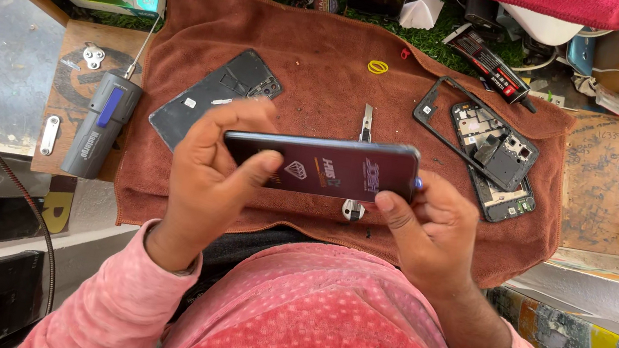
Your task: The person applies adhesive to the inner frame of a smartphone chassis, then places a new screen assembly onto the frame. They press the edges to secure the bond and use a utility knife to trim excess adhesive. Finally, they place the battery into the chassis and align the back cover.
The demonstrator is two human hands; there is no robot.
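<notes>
Both of my hands hold a dark glossy phone screen flat above a brown towel. My left hand grips its left end, thumb pressed on the glass. At the right end, my right hand pinches the lower corner with thumb and fingers. A dark phone back cover lies on the towel just behind my left hand. A utility knife lies under the screen, partly hidden by it.
An opened phone body with exposed boards and a black frame lie right on the towel. A grey electric screwdriver rests at the left. A yellow rubber band, a glue tube and boxes sit behind.
</notes>
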